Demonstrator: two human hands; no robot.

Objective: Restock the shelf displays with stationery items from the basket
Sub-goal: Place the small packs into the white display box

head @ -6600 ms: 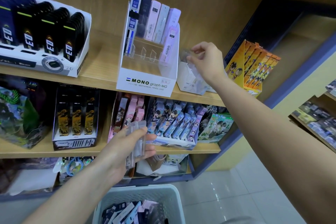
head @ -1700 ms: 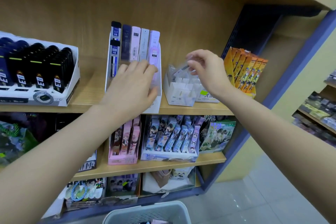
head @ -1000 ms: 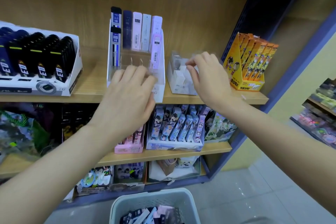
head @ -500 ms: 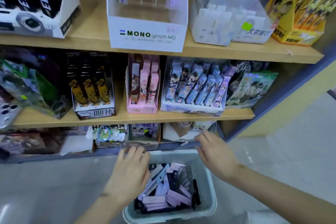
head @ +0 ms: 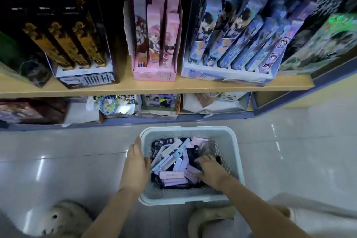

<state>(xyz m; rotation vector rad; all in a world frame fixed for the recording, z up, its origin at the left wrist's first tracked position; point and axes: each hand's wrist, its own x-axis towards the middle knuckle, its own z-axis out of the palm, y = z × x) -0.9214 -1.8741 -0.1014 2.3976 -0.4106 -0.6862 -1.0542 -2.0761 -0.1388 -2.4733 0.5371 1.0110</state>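
A pale grey-blue plastic basket (head: 229,135) stands on the tiled floor below the shelves. It holds several slim lead cases (head: 172,175) in lilac, white and black, lying in a loose pile. My left hand (head: 136,168) grips the basket's left rim, fingers over the edge. My right hand (head: 210,170) is inside the basket at its right side, palm down, with the fingertips buried among the dark cases. Whether those fingers hold a case is hidden.
A wooden shelf (head: 154,89) above the basket carries a black-and-gold display box (head: 77,48), a pink one (head: 156,44) and a blue one (head: 231,44). A lower shelf (head: 135,116) holds more packets. My shoes (head: 61,218) sit near the basket.
The view has dropped from the upper shelf down to the floor. Both hands came down from the shelf displays; the left now holds the basket rim and the right has gone into the pile.
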